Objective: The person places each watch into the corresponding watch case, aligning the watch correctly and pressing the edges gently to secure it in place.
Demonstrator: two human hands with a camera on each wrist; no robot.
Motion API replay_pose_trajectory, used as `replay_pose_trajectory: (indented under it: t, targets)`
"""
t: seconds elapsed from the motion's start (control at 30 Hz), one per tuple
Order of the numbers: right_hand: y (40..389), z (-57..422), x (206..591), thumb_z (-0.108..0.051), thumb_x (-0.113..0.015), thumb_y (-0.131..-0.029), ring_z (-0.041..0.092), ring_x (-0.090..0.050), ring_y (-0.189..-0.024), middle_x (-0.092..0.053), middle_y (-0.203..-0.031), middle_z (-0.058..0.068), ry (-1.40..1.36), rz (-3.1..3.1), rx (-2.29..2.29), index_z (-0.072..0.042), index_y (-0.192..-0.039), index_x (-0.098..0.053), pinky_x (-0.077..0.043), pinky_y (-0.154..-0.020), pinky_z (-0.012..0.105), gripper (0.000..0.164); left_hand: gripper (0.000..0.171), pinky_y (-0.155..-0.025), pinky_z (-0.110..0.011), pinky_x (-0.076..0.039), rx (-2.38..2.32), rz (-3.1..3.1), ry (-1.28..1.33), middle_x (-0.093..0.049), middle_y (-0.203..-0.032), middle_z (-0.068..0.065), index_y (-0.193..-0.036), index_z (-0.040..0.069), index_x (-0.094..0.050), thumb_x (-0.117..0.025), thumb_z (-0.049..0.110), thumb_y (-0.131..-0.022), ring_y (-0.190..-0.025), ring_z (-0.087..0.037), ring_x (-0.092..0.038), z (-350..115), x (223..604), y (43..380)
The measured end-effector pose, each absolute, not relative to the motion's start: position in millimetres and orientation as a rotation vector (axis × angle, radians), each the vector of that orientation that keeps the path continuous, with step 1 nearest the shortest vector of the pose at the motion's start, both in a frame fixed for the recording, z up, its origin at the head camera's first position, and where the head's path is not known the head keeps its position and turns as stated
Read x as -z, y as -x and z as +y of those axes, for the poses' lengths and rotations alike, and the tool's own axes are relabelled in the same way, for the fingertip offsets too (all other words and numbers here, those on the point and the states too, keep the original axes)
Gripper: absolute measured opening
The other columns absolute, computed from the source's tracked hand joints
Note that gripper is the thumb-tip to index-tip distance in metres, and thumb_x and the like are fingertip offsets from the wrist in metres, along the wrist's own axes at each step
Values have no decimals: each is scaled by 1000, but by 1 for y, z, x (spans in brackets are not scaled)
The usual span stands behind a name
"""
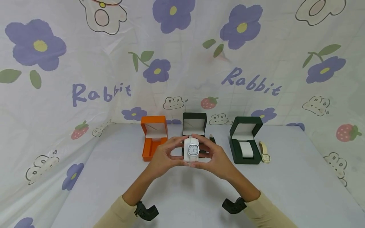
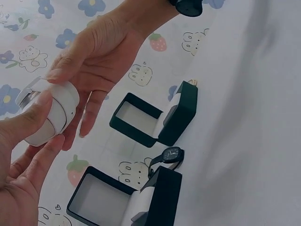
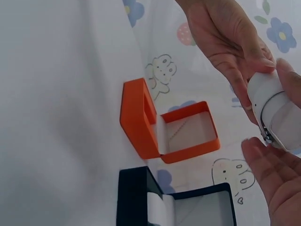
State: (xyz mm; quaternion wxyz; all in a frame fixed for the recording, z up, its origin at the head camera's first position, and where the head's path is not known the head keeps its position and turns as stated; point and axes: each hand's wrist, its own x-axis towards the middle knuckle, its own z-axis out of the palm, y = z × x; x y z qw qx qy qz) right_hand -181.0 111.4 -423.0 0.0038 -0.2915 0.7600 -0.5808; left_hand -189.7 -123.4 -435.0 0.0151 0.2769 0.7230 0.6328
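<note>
Held up over the table in the head view is a white wristwatch [image 1: 193, 149] with a square face, strapped round a white cushion [image 1: 186, 154]. My left hand [image 1: 165, 155] grips its left side, thumb below and index finger on top. From the other side my right hand [image 1: 215, 155] holds it the same way, the fingertips of both hands nearly meeting. In the left wrist view the white cushion [image 2: 66, 101] shows side-on between the two hands. Behind the hands, an open orange watch box [image 1: 147, 148] has a bare inside. An open black box [image 1: 195, 122] is partly hidden by the watch.
To the right stands an open dark green box [image 1: 235, 152] with a white cushion inside. A gold-coloured watch [image 1: 265, 157] lies beside it. A black watch [image 2: 171, 154] sits between the black and green boxes. A patterned cloth [image 1: 182, 88] hangs behind the white tabletop [image 1: 114, 171].
</note>
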Motion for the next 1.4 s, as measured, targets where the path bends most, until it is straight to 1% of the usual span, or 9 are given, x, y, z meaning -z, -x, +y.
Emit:
replay_pose_trajectory:
  t: [0.13, 0.3, 0.5, 0.63, 0.8, 1.03, 1.13, 1.23, 1.4]
  targets:
    - [183, 112, 424, -7, -90, -75, 29, -59, -125, -52, -144, 4, 966, 2444, 1771, -21, -153, -43, -55, -98, 32, 93, 83, -82, -39, -61, -1969, 2258, -833, -55, -141, 2, -149, 30, -54, -88, 4, -78, -126, -29, -58, -127, 435, 190]
    - [181, 109, 418, 1, -89, -74, 30, -60, -122, -54, -140, 10, 996, 2475, 1745, -9, -151, -44, -55, -97, 31, 90, 83, -82, -38, -61, -1947, 2268, -819, -55, -141, 2, -150, 24, -53, -88, 5, -78, -126, -29, -58, -130, 435, 190]
    - [170, 104, 398, 9, -86, -74, 35, -60, -120, -54, -138, 17, 1003, 2474, 1705, 2, -148, -45, -56, -96, 40, 85, 83, -82, -38, -62, -1927, 2277, -824, -56, -141, 4, -151, 21, -51, -89, 9, -78, -126, -28, -58, -132, 434, 190]
    - [176, 105, 407, 7, -87, -73, 39, -59, -120, -53, -140, 17, 1028, 2443, 1722, 1, -148, -45, -55, -97, 47, 86, 82, -81, -38, -62, -1920, 2276, -829, -57, -139, 2, -151, 21, -52, -88, 8, -78, -125, -29, -59, -133, 435, 190]
    - [187, 108, 423, -2, -90, -74, 32, -60, -120, -53, -142, 8, 1046, 2440, 1714, -10, -150, -47, -56, -98, 38, 88, 80, -81, -38, -62, -1912, 2276, -826, -57, -138, 2, -149, 23, -54, -88, 8, -78, -124, -28, -59, -135, 437, 189]
    - [193, 106, 428, -12, -92, -74, 23, -60, -120, -53, -143, -1, 1081, 2456, 1677, -22, -152, -46, -56, -98, 41, 91, 80, -82, -39, -62, -1946, 2278, -776, -56, -141, 3, -148, 31, -54, -89, 14, -78, -125, -29, -58, -138, 442, 188]
    - [193, 104, 428, -13, -92, -74, 23, -60, -121, -51, -144, -2, 1110, 2464, 1656, -28, -153, -44, -55, -98, 36, 94, 79, -82, -39, -62, -1958, 2282, -734, -55, -142, 5, -147, 35, -55, -89, 15, -79, -125, -28, -58, -141, 444, 187]
    - [193, 100, 428, -11, -92, -73, 25, -61, -120, -52, -143, -1, 1125, 2471, 1649, -26, -153, -44, -55, -98, 31, 94, 78, -82, -38, -62, -1951, 2302, -706, -55, -144, 6, -146, 37, -55, -89, 16, -79, -125, -26, -59, -145, 445, 186]
    - [194, 92, 429, -4, -91, -73, 28, -62, -121, -53, -143, 5, 1092, 2486, 1648, -16, -151, -47, -55, -97, 33, 91, 78, -82, -38, -62, -1942, 2321, -687, -54, -143, 5, -146, 37, -55, -89, 16, -80, -126, -27, -59, -152, 446, 187]
